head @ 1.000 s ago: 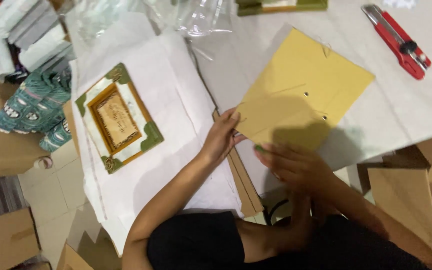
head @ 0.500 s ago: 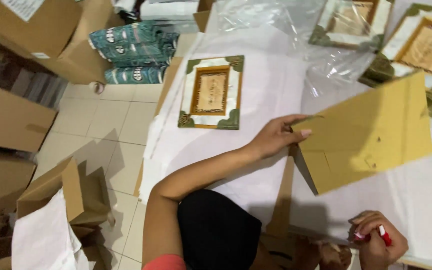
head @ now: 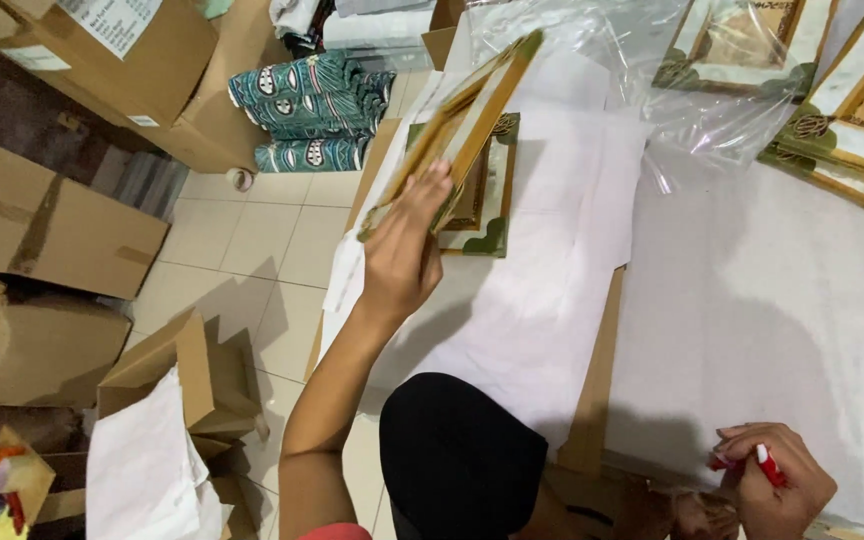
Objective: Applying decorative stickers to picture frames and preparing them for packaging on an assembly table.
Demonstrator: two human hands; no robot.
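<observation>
My left hand (head: 404,255) is lifted over the desk's (head: 752,330) left edge, fingers curled round the lower end of a yellow board (head: 457,125). I hold the board nearly edge-on, so it runs up toward one o'clock from my palm, with its thin side facing me. It hangs above a green-and-gold frame (head: 487,195) that lies flat on white paper (head: 532,300); the board hides much of that frame, and I cannot tell whether the two touch.

My right hand (head: 772,485) sits low at five o'clock, near the desk's front edge, closed in a loose fist round a red-and-white cutter (head: 764,465), of which only the tip shows between my fingers.

At twelve to one o'clock a crumpled clear plastic bag (head: 682,110) lies on the paper. Beyond it, at one to two o'clock, are two more frames (head: 852,130), one partly under the plastic.

Off the desk, at eleven o'clock, a stack of teal patterned packs (head: 307,110) rests on the tiled floor (head: 242,250). Cardboard boxes (head: 52,220) crowd the left side from seven to ten o'clock, one of them open with white paper spilling out.
</observation>
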